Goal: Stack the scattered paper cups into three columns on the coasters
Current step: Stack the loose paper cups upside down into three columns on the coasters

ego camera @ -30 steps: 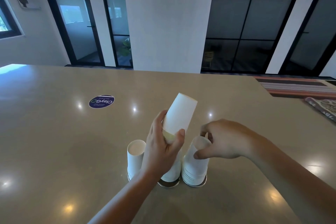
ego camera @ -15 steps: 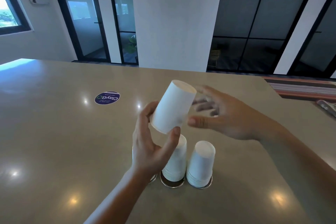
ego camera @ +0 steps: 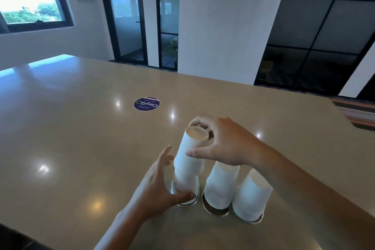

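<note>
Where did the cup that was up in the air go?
The left hand gave the cup to the right hand, which brought it down upside down onto the left column and is pinching its top. The left hand now steadies that column's base. The middle column and right column stayed on their coasters.

- Three upside-down cup stacks, the left stack [ego camera: 187,170], middle stack [ego camera: 220,186] and right stack [ego camera: 251,197], stand nearly touching; no fingers fit between them.
- The left hand [ego camera: 156,186] blocks the left stack's near-left side; the right hand [ego camera: 223,144] covers its top.
- Beyond the stacks the surface [ego camera: 71,138] lies open, bearing only a flat round sticker [ego camera: 147,103].
</note>
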`<state>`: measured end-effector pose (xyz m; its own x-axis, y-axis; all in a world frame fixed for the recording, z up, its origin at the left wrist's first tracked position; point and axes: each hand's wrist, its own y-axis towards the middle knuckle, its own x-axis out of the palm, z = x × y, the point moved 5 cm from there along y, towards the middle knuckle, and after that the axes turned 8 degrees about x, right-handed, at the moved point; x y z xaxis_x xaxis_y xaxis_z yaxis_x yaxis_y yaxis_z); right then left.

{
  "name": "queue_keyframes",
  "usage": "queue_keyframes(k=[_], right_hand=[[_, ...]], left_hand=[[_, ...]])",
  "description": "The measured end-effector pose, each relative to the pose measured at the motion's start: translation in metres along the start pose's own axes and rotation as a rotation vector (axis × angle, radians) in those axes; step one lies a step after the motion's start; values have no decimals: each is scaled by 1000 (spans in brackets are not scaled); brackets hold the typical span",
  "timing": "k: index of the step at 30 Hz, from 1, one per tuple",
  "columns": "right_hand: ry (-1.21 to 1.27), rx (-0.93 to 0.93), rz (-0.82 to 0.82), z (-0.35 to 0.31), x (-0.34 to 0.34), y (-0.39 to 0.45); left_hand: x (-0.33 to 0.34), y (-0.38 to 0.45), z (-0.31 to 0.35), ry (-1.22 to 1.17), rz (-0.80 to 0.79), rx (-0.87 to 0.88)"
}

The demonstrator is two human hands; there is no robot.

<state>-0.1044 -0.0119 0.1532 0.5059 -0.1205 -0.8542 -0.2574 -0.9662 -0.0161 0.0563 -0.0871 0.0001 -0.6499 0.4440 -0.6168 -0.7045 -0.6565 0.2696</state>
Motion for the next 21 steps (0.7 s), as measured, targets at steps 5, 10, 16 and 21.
queue_keyframes(k=[5,10,16,21], right_hand=[[-76,10,-80,8,29,8],[-210,13,-106,10,53,11],[-168,54,-109,13,64,12],[-165,88,-73,15,65,9]], left_hand=[[13,2,2,180,-91,128],[14,12,-11,211,-154,167],[13,26,-25,247,-265,227],[17,30,-30,284,-325,262]])
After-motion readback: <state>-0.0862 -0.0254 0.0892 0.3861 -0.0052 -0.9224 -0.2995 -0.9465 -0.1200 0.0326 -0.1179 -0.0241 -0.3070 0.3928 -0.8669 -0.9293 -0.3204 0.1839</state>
